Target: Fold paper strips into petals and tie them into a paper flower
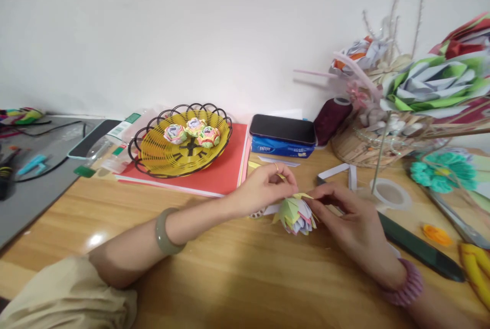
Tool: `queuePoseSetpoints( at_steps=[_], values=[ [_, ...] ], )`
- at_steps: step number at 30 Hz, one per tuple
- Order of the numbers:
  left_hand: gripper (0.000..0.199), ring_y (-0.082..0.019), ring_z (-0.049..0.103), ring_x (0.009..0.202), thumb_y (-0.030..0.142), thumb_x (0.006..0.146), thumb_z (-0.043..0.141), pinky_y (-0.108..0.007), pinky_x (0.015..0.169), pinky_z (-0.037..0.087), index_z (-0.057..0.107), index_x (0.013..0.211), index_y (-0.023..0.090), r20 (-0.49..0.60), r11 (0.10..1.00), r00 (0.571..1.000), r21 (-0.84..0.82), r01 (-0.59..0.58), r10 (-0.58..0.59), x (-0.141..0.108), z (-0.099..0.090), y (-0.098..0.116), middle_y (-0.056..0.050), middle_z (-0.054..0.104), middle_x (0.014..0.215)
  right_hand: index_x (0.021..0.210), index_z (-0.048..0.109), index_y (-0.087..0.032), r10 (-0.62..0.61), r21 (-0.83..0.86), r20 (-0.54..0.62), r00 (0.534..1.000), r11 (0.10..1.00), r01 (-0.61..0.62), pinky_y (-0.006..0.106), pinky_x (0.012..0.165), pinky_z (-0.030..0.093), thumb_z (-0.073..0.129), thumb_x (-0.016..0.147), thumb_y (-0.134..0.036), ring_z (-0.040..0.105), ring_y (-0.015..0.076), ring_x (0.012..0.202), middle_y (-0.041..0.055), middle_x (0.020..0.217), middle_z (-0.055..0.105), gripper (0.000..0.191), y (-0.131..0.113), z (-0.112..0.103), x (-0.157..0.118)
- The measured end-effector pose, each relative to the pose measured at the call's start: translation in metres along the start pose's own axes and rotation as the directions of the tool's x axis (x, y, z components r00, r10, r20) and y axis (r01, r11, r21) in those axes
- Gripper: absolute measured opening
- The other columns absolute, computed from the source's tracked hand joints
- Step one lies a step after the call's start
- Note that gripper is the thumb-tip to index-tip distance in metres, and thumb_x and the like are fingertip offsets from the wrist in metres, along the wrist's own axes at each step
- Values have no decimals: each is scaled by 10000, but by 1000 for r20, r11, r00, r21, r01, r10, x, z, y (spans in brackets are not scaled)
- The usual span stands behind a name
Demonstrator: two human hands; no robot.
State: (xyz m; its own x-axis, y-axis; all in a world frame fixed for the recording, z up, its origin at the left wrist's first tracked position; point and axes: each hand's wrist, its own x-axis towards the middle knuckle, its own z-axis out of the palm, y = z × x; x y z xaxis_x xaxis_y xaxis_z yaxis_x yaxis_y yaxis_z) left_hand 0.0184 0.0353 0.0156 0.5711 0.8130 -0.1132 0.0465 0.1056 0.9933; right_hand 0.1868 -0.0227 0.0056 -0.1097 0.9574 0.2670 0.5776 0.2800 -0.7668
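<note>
A small folded-paper flower, with pale green, yellow, white and pink petals, hangs low over the wooden table between my hands. My right hand pinches a yellow petal tip on its upper right side between thumb and finger. Curled over the flower's upper left is my left hand, its fingers closed on the top edge; the exact grip point is partly hidden. Similar paper flowers sit in a yellow woven basket with a black looped rim.
Behind my hands, a phone rests on a blue tissue pack. The basket stands on red paper. At right are a tape roll, a dark green cutter, yellow-handled scissors and a wooden planter of paper flowers.
</note>
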Motion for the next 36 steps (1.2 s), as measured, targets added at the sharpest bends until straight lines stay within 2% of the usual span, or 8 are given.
queuePoseSetpoints(
  at_steps=[4,9,13,17,20,22,25,36],
  values=[
    [197,-102,550,741,290,788,497,-212,653,413,574,858,122,57,980,991,-149,130,-123,3,-7,8,-45,597,860,794,509,-257,-176,-176,-115,978,972,154,313,626,459,489,802,-163,596,191,708,24,777,634,96,5,-3,-4],
    [439,-162,557,908,400,721,592,-230,675,429,537,1109,204,458,971,875,-88,222,-159,1,-11,4,-62,579,1069,846,492,-299,-359,-248,-172,917,917,312,329,650,455,499,774,-72,602,192,746,17,832,647,238,6,-6,-8],
    [499,-158,524,974,188,653,660,-270,819,418,517,1130,196,369,998,929,-42,37,-19,0,-5,-1,-60,565,1086,851,538,-285,-399,-240,-183,899,905,353,324,680,457,524,755,-57,597,187,783,25,864,637,247,5,-6,-5],
    [534,-166,515,951,251,666,638,-284,817,427,482,1175,203,87,946,983,272,-177,159,-2,0,-2,-71,513,1092,901,557,-257,-143,-79,-269,953,989,126,324,719,454,556,780,-181,575,191,816,33,892,610,142,2,-7,2],
    [517,-175,508,927,265,686,589,-298,759,450,466,1188,257,-28,750,956,627,-210,291,-5,1,0,-56,453,1099,799,573,-227,138,164,-52,989,978,-128,279,612,451,485,836,-335,560,162,677,13,746,601,144,0,-8,6],
    [525,-179,509,896,267,688,563,-311,710,463,443,1199,277,-25,617,946,763,-191,324,-7,1,1,-51,431,1087,719,574,-207,199,266,124,972,937,-226,261,582,438,447,849,-395,547,145,627,6,676,592,261,-2,-8,9],
    [551,-186,504,883,281,671,558,-315,658,474,413,1202,278,4,496,944,850,-177,329,-8,2,1,-55,409,1078,698,573,-191,230,375,214,949,878,-298,232,566,420,499,821,-411,526,116,590,-5,636,580,263,-2,-7,10],
    [432,-184,443,980,199,646,585,-315,795,458,399,1036,206,184,612,878,654,-445,443,-7,4,-11,-58,388,988,609,545,-176,258,509,302,918,770,-385,195,481,369,599,740,-430,453,80,508,-28,555,517,291,-5,-4,8]
  ],
)
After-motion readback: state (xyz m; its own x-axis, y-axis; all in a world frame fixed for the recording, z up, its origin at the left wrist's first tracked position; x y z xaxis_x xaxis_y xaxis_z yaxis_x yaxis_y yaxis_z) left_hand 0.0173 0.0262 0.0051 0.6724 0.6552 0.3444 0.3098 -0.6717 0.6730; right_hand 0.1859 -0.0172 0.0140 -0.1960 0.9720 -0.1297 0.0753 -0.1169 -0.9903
